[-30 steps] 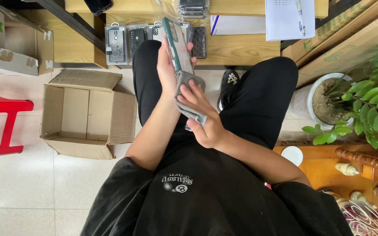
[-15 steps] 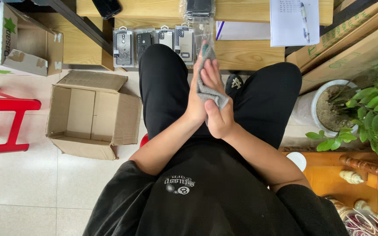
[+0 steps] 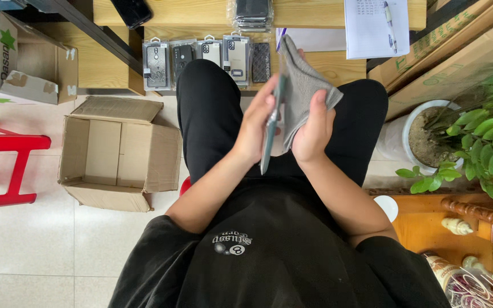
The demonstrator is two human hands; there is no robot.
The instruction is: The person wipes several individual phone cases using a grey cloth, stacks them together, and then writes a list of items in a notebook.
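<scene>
My left hand (image 3: pixel 256 126) holds a thin flat teal phone case (image 3: pixel 271 128) edge-on over my lap. My right hand (image 3: pixel 313 130) grips a grey cloth (image 3: pixel 303 85) and presses it against the case's right face. Both hands meet above my black trousers (image 3: pixel 206 114). On the wooden bench (image 3: pixel 115 63) ahead lies a row of several packaged phone cases (image 3: pixel 206 57). A stack of bagged cases (image 3: pixel 252 14) sits further back.
An open empty cardboard box (image 3: pixel 118 154) stands on the tiled floor at my left, beside a red stool frame (image 3: pixel 7 165). A potted plant (image 3: pixel 463 142) is at my right. Paper with a pen (image 3: pixel 375 23) lies on the bench, and a black phone (image 3: pixel 132 10) at the back.
The case has turned from flat-on to edge-on, and the hands shifted slightly. The grey cloth now lies spread higher along the case under my right hand.
</scene>
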